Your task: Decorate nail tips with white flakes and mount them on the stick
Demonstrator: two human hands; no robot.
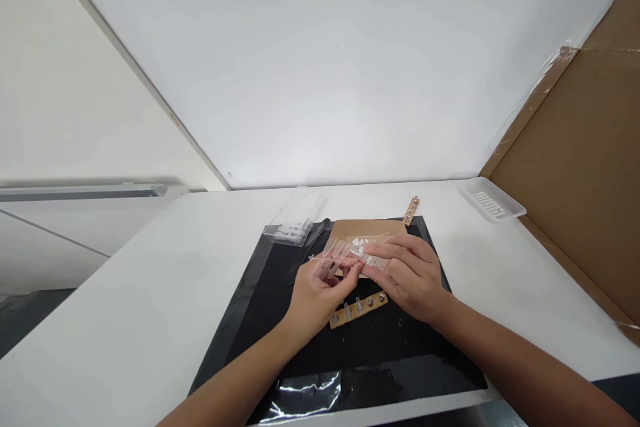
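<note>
My left hand [317, 293] is closed in a pinch on a clear plastic piece [333, 252] with several long, finger-like prongs. My right hand [413, 273] meets it from the other side. Its fingers are closed on a thin clear sheet or bag [377, 259], with the index finger on a cluster of small white pieces [359, 245]. The two hands nearly touch above the black mat [310, 347]. Just below them lies a wooden strip [359, 310] bearing several clear upright tips and round metal studs. Exactly how the clear parts join is too small to tell.
A brown paper sheet [345, 228] lies behind my hands. At its right is a second small wooden strip [411, 211]. Dark tweezers [311, 243] and a clear box [290, 230] are at left. A white tray [510, 203] stands by the cardboard wall [575, 167].
</note>
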